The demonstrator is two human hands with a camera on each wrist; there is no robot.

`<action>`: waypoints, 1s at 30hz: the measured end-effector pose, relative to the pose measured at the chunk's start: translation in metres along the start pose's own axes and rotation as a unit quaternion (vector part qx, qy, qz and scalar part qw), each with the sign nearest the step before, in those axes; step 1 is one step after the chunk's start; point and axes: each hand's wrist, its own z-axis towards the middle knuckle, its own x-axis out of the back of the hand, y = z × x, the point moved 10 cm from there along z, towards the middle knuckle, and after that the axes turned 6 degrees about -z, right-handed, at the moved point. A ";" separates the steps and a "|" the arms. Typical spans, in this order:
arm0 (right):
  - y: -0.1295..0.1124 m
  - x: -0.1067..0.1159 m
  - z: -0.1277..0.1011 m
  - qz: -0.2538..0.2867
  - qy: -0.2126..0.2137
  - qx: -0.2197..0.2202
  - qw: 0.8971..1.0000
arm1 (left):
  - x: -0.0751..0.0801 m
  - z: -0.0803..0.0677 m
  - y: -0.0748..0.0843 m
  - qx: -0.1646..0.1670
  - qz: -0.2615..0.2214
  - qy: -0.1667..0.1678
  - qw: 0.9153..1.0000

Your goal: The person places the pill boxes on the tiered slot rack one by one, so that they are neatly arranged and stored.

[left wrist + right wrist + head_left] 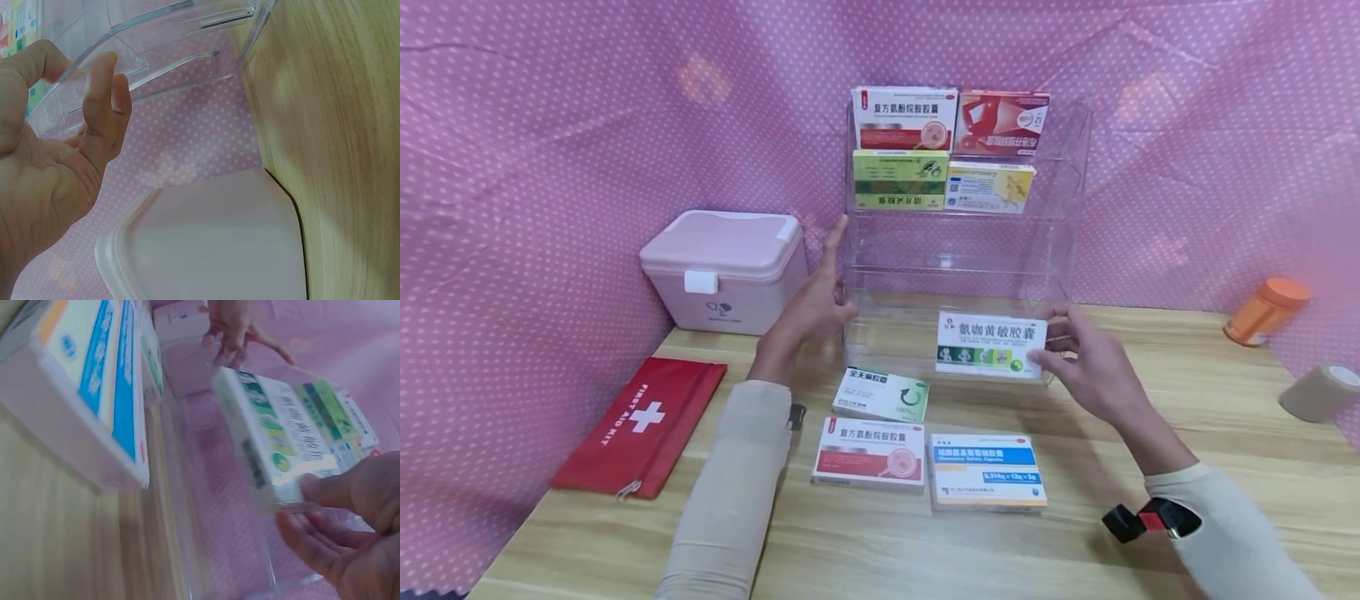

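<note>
My right hand (1093, 358) pinches the right end of a white and green medicine box (977, 342), thumb on its front and fingers behind. The box stands in front of the lowest tier of a clear acrylic display rack (947, 258). At the rack's left side is my left hand (812, 304), its index finger pointing up along the edge; in the left wrist view, the other fingers (100, 94) are loosely bent beside the clear panel. Nearer on the table lie a white and green box (880, 396), a red and white box (868, 454) and a blue and white box (988, 467).
Red-white (906, 121), red (1000, 125), green (898, 179) and yellow (988, 187) boxes fill the rack's upper tiers. A pink lidded case (737, 292) and a red first aid pouch (640, 425) are at left. An orange bottle (1266, 312) and beige cylinder (1322, 392) lie at right.
</note>
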 end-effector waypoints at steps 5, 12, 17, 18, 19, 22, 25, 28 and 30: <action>-0.024 0.012 0.023 0.029 0.082 0.033 0.996 | 0.000 0.000 0.001 -0.011 -0.002 0.001 1.000; -0.062 0.033 0.071 0.033 0.165 0.078 0.983 | 0.001 -0.001 0.001 -0.012 0.005 0.003 1.000; -0.079 0.042 0.098 0.011 0.216 0.114 0.970 | 0.003 -0.002 0.002 -0.017 0.017 0.005 1.000; -0.080 0.043 0.103 0.006 0.226 0.118 0.967 | 0.003 -0.002 0.002 -0.018 0.020 0.006 1.000; -0.081 0.044 0.107 0.003 0.233 0.121 0.965 | 0.004 -0.002 0.001 -0.017 0.021 0.007 1.000; -0.081 0.042 0.117 -0.021 0.249 0.126 0.960 | 0.005 -0.002 -0.001 -0.012 0.028 0.007 1.000; -0.075 0.035 0.125 -0.043 0.251 0.117 0.960 | 0.005 -0.002 -0.003 -0.010 0.031 0.009 0.999; -0.066 0.025 0.129 -0.052 0.238 0.097 0.965 | 0.005 -0.002 -0.002 -0.016 0.031 0.010 0.999; -0.059 0.018 0.130 -0.050 0.224 0.077 0.970 | 0.005 -0.001 0.000 -0.020 0.029 0.011 0.999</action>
